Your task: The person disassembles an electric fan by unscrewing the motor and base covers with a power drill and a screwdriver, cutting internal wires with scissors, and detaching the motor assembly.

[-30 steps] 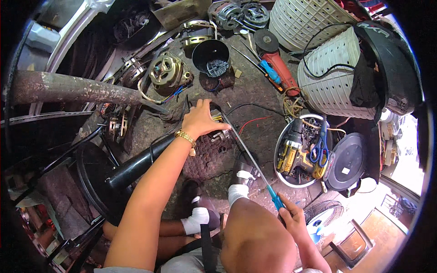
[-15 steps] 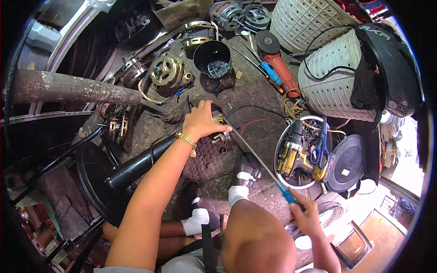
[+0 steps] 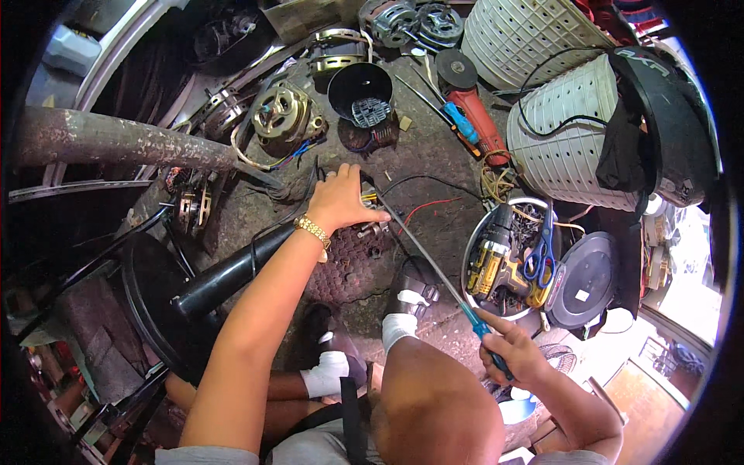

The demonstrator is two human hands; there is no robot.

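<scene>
- The left hand lies palm down with fingers spread, pressing on a small metal part on the rough concrete ground; most of the part is hidden under the palm, so its shape cannot be told
- The right hand is closed in a fist round the blue handle of a long screwdriver, index finger laid along the grip
- The screwdriver's thin shaft slants up and left from that hand, its tip meeting the metal part just beside the left thumb
- A round rusty grate sits in the ground right below the left wrist, which wears a gold watch
- A black tube lies slanting under the left forearm
- Two feet in white-strapped sandals rest between the arms, the nearer one just beneath the screwdriver shaft
- A metal bowl near the right hand holds a yellow cordless drill and blue-handled scissors
- A red and blue angle grinder lies farther out, beside two white perforated drums
- A copper-wound motor and a black cup stand beyond the left hand
- A thick rusty pipe crosses the left side, well apart from both hands
</scene>
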